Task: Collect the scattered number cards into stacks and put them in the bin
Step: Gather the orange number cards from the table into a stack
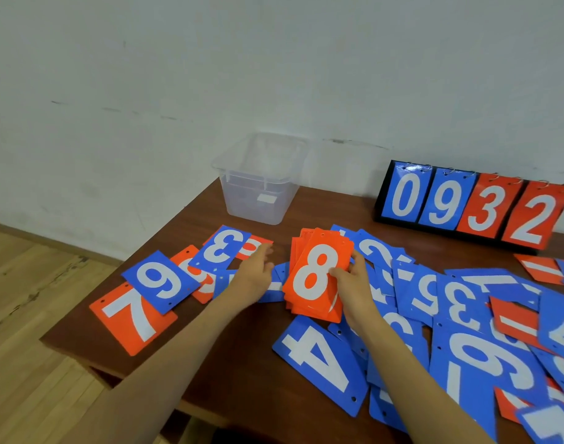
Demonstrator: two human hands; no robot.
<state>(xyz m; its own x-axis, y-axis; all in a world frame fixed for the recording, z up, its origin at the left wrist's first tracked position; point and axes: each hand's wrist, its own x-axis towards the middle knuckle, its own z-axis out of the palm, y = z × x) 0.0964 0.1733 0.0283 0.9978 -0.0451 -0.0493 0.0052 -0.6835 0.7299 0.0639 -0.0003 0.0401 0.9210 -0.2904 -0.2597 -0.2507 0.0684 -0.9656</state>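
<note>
My right hand (354, 283) grips a stack of orange cards (316, 277) by its right edge, an 8 on top, lifted just above the table. My left hand (256, 272) reaches toward an orange card (253, 246) that lies partly under a blue 3 card (221, 249); its fingers are relaxed and hold nothing. Blue and orange number cards lie scattered on the brown table: an orange 7 (131, 318), a blue 6 (160, 282), a blue 4 (319, 360), and several more on the right. The clear plastic bin (261, 177) stands behind the cards.
A flip scoreboard (476, 205) reading 0932 stands at the back right of the table (229, 357). A white wall rises behind it. The wooden floor (34, 283) lies to the left, past the table's left edge and near corner.
</note>
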